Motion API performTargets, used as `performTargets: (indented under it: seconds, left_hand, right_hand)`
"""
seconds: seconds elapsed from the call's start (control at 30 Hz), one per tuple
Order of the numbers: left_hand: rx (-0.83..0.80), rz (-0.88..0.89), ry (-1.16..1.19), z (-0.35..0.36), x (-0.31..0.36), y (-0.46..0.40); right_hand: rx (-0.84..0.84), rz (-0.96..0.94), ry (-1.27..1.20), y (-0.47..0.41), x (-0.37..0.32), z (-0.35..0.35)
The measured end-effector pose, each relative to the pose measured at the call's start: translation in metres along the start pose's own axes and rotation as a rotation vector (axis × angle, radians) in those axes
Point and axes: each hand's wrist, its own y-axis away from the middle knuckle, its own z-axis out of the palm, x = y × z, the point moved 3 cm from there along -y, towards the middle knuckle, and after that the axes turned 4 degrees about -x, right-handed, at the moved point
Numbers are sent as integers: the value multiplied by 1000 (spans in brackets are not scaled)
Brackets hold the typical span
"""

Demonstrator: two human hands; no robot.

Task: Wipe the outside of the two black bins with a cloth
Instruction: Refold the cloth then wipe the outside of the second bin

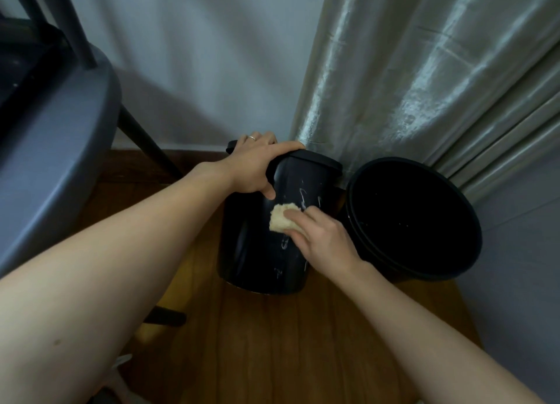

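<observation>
Hands are being seen from the head camera, both reaching forward and down to a tall black plastic bin [257, 246] that is standing on a brown wooden plank floor [303, 343]. The left hand [257, 167] is being held over the bin's top rim, its fingers being curled over the far edge and its thumb being pressed against the near wall, so the rim is being gripped. A thin ring is being worn on one finger of that hand. The right hand [324, 237] is being laid lower on the bin's outer wall, with a small crumpled beige cloth [283, 217] being held between its curled fingers and the black surface. Pale wet streaks are being shown on the wall around the cloth and below it.

A second black round bin [460, 261], wider and open-topped, is being seen just to the right of the first one, tilted so that its dark inside is being turned toward the camera; whether the two bins are touching cannot be told. A shiny silver-grey curtain [424, 85] is hanging behind both bins, and a white wall [197, 55] is being seen to its left. At the left edge, a grey rounded chair seat [60, 131] with dark legs is being shown, well apart from the bins.
</observation>
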Motion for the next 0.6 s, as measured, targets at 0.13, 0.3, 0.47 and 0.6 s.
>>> performTargets:
  seconds: [0.13,0.3,0.47,0.6]
  left_hand:
    - [-5,-1,-8,1,1,0]
    - [-9,11,-23,2,1,-2]
    - [1,25,-23,4,1,-3]
    - [-9,15,-21,4,1,-4]
  right_hand:
    - [-41,-17,50,-5,4,-6]
    - [120,196,30,-46,11,-27]
    - [78,123,49,-65,7,-34]
    - [112,155,77,-56,28,-46]
